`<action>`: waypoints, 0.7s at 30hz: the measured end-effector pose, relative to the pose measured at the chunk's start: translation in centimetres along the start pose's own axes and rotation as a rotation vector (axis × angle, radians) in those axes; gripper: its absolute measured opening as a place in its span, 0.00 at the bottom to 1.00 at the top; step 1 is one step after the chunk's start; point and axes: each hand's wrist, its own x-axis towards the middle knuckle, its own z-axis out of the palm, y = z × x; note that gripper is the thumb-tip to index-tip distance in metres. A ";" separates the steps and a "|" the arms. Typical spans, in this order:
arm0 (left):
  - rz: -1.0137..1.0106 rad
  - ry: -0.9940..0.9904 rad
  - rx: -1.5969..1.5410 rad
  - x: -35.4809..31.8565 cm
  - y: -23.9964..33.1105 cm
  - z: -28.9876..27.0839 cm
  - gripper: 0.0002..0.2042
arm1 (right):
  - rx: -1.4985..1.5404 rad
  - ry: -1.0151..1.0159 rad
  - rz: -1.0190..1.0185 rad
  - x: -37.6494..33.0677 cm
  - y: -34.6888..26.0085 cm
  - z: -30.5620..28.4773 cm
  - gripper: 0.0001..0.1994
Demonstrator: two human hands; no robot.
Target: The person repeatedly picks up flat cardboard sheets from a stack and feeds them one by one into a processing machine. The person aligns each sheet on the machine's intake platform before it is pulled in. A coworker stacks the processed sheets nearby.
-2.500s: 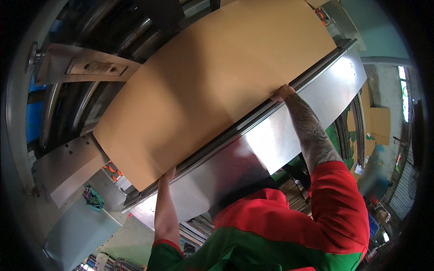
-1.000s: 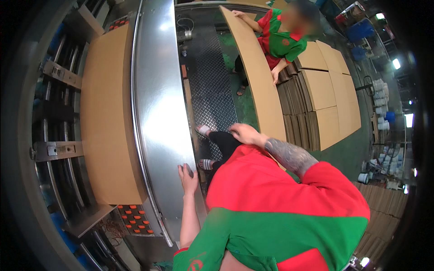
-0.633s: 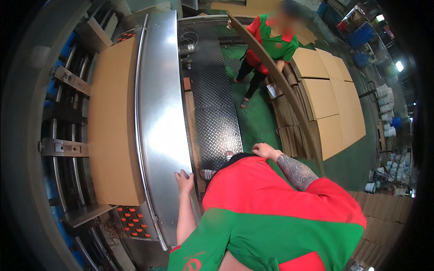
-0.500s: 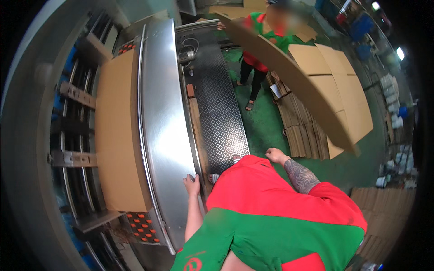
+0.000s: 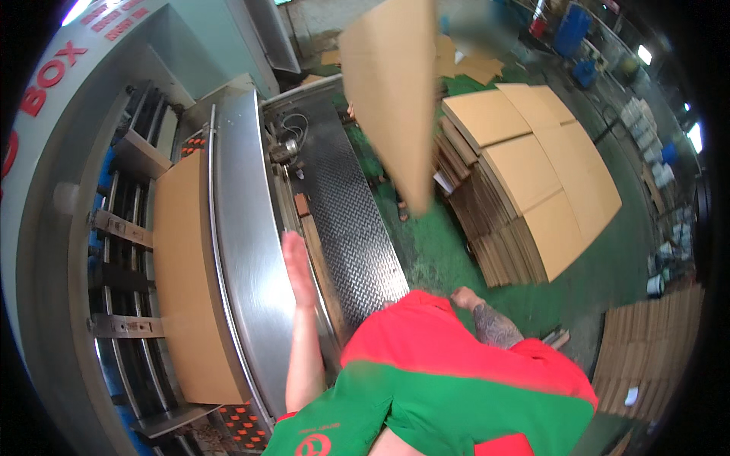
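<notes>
My left hand (image 5: 298, 267) is raised beside the edge of the long steel table (image 5: 255, 251), its fingers stretched out and nothing in it. My right hand (image 5: 464, 299) hangs near my right side, above the green floor, fingers curled in with no object visible in them. On the machine to the left of the steel table lies a brown cardboard sheet (image 5: 186, 281). Ahead of me a large cardboard sheet (image 5: 391, 99) is held upright by another person, whose fingers (image 5: 351, 112) show at its left edge. That sheet hides most of the person.
A tall stack of folded cardboard (image 5: 525, 163) stands ahead to the right. More stacked cardboard (image 5: 646, 357) is at my near right. A dark tread-plate platform (image 5: 350, 205) runs along the steel table. Blue drums (image 5: 574, 30) stand at the far right.
My left hand has lifted from the steel table's edge and its fingers have straightened. The other person's cardboard sheet has swung from a slanted position to upright, away from the stack. My view has shifted.
</notes>
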 end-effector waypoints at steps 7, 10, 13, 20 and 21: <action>0.277 -0.275 0.577 7.0 10.3 -1.4 0.61 | 0.040 -0.011 -0.103 4.2 -2.0 -3.2 0.23; 0.274 0.217 0.693 6.7 6.2 -3.8 0.55 | 0.072 0.030 -0.174 5.3 -3.7 -3.4 0.23; 0.268 0.469 0.599 5.7 3.6 -9.5 0.28 | 0.084 0.032 -0.254 5.9 -5.9 -2.9 0.23; 0.333 0.783 0.677 -7.5 2.0 -19.7 0.13 | 0.109 0.157 -0.552 5.1 -17.6 -3.9 0.20; 0.329 0.830 0.689 -10.5 2.7 -21.1 0.13 | 0.129 0.204 -0.674 4.6 -20.9 -4.7 0.21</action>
